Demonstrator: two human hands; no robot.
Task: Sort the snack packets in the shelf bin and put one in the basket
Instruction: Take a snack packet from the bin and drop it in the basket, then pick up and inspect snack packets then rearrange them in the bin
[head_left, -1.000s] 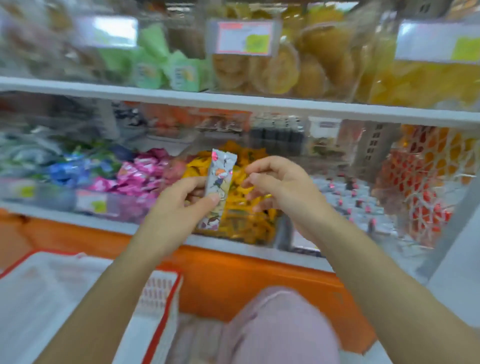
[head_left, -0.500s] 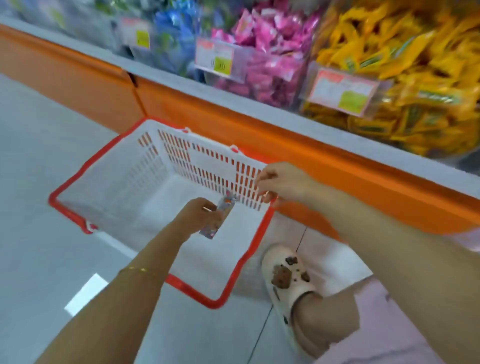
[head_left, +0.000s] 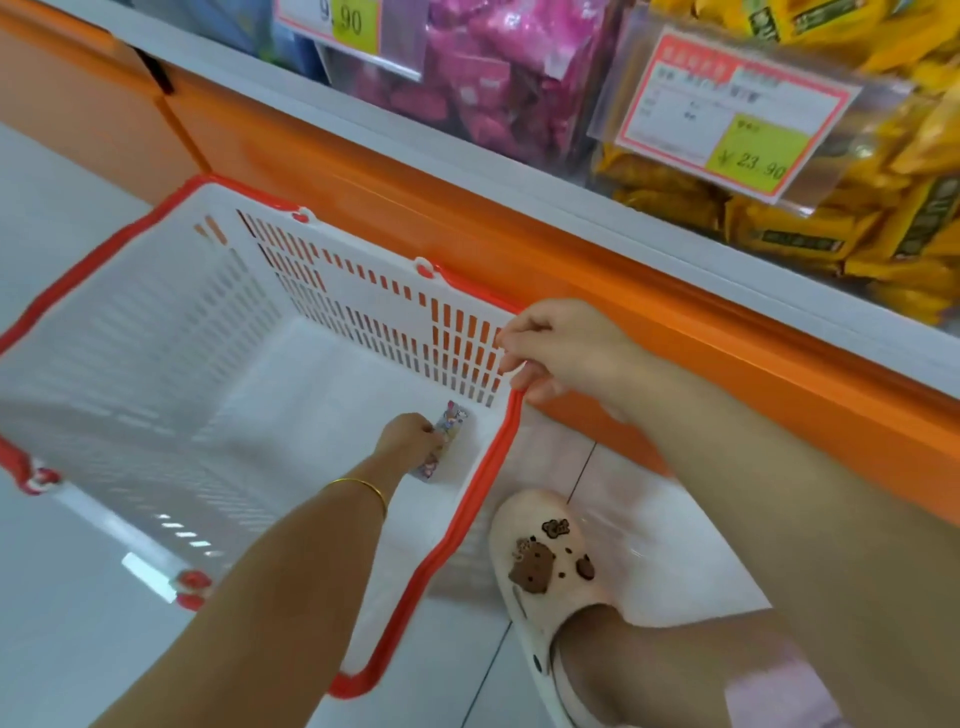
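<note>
A white basket with a red rim (head_left: 470, 506) stands on the floor below the shelf. My left hand (head_left: 410, 441) reaches deep into it and holds a small silver snack packet (head_left: 441, 444) with cartoon print, low against the basket's floor near the right wall. My right hand (head_left: 558, 351) hovers over the basket's far right corner with its fingers curled and nothing in them. Above, the clear shelf bins hold yellow packets (head_left: 857, 223) and pink packets (head_left: 467, 78).
An orange shelf base (head_left: 649, 322) runs diagonally behind the basket. Price tags (head_left: 727, 114) hang on the bin fronts. My right foot in a cream clog (head_left: 545, 571) stands on the pale floor tiles, right next to the basket's right wall.
My view dropped from the shelf bins to the basket. My left hand carried the silver packet from in front of the yellow bin down to the basket's floor; my right hand followed to the rim.
</note>
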